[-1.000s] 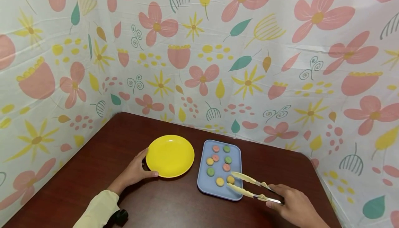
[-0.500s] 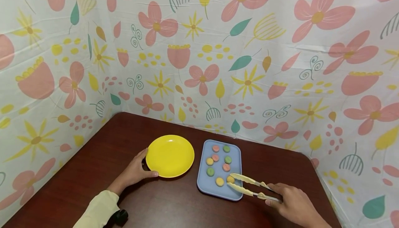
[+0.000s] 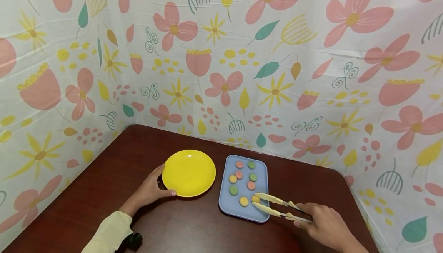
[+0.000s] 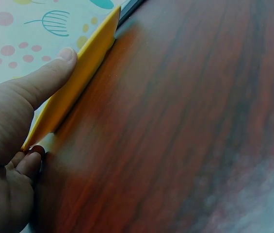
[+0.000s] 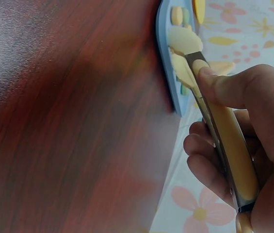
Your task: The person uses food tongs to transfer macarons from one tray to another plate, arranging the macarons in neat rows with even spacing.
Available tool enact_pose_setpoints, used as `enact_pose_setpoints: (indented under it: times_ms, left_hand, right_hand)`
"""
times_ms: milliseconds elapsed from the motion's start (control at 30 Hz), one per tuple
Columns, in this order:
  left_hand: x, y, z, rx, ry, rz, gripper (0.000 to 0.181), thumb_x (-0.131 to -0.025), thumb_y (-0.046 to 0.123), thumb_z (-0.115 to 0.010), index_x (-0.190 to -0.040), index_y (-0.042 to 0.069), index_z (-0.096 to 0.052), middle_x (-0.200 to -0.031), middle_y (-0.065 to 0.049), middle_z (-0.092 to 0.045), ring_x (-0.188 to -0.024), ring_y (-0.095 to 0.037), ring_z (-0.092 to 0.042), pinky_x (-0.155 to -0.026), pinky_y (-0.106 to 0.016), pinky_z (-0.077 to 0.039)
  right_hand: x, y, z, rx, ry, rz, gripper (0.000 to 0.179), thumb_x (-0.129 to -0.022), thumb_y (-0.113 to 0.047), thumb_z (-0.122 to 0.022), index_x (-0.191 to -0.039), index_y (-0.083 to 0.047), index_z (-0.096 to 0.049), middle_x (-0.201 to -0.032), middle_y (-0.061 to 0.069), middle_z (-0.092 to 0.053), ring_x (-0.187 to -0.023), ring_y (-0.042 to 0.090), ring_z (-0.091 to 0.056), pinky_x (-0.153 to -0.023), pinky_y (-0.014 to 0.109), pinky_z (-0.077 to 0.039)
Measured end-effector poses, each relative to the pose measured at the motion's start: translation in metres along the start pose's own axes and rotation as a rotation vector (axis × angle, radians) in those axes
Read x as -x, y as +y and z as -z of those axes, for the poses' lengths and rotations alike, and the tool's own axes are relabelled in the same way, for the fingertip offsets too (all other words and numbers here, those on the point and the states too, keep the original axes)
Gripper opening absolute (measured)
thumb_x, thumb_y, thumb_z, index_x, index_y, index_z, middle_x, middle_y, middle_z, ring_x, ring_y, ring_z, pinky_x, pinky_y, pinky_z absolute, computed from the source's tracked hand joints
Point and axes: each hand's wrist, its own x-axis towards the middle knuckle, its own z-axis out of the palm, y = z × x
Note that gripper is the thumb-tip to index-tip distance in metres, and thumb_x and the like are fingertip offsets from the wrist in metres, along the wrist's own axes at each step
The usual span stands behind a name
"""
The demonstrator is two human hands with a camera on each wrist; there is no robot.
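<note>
Yellow cookie (image 3: 255, 199) sits on tray (image 3: 227, 206) between spread tips of tongs (image 3: 268, 209), which right hand (image 3: 327, 224) grips; left hand (image 3: 149, 188) pinches plate (image 3: 189, 173), left of tongs. Off-center squeeze could shoot cookie into yellow neighbor (image 3: 243, 202).

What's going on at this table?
A person's right hand holds tongs over a blue tray, the tips spread on either side of a yellow disc. Nine small discs lie on the tray: three pink, three green, three yellow. The left hand grips the edge of a yellow plate beside the tray.
</note>
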Motion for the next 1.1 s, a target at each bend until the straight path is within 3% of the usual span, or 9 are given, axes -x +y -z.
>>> enact_pose_setpoints:
  times_ms: [200, 300, 567, 833, 1100]
  left_hand:
    - [0.001, 0.001, 0.001, -0.026, -0.005, 0.038, 0.119, -0.065, 0.05, -0.084, -0.154, 0.009, -0.017, -0.155, -0.016, -0.021, -0.138, -0.037, -0.025, -0.102, -0.058, -0.035]
    - [0.001, 0.002, 0.0, -0.036, -0.004, 0.057, 0.119, -0.065, 0.051, -0.084, -0.154, 0.009, -0.016, -0.155, -0.016, -0.02, -0.139, -0.038, -0.024, -0.103, -0.059, -0.033]
    - [0.002, 0.002, 0.001, -0.023, 0.009, 0.043, 0.118, -0.063, 0.05, -0.085, -0.154, 0.015, -0.019, -0.155, -0.012, -0.023, -0.137, -0.034, -0.028, -0.101, -0.057, -0.036]
    - [0.002, 0.0, 0.0, -0.028, 0.008, 0.04, 0.117, -0.063, 0.051, -0.085, -0.154, 0.017, -0.019, -0.155, -0.011, -0.023, -0.137, -0.033, -0.029, -0.101, -0.056, -0.037]
    - [0.0, 0.0, 0.0, -0.024, 0.009, 0.036, 0.117, -0.063, 0.052, -0.085, -0.154, 0.017, -0.02, -0.154, -0.01, -0.025, -0.137, -0.033, -0.03, -0.1, -0.056, -0.038]
  right_hand:
    - [0.002, -0.001, -0.004, -0.029, -0.051, -0.075, 0.04, -0.073, -0.043, -0.079, -0.107, -0.022, -0.072, -0.081, -0.019, -0.06, -0.062, 0.0, -0.046, -0.058, 0.032, -0.042]
    - [0.003, 0.0, -0.006, -0.048, -0.05, -0.093, 0.045, -0.073, -0.045, -0.078, -0.11, -0.02, -0.072, -0.085, -0.017, -0.063, -0.064, 0.0, -0.049, -0.059, 0.032, -0.043]
    - [0.003, 0.001, -0.009, -0.059, 0.176, 0.029, 0.046, -0.074, -0.047, -0.079, -0.111, -0.021, -0.073, -0.097, -0.011, -0.069, -0.076, 0.004, -0.06, -0.061, 0.037, -0.048]
    - [-0.006, -0.006, -0.007, -0.098, 0.173, 0.027, 0.053, -0.079, -0.048, -0.074, -0.116, -0.011, -0.071, -0.108, 0.002, -0.07, -0.094, 0.023, -0.067, -0.073, 0.046, -0.052]
    - [-0.022, -0.017, -0.005, -0.104, 0.208, 0.085, 0.051, -0.079, -0.048, -0.074, -0.116, -0.013, -0.071, -0.105, -0.001, -0.071, -0.09, 0.018, -0.068, -0.071, 0.044, -0.053]
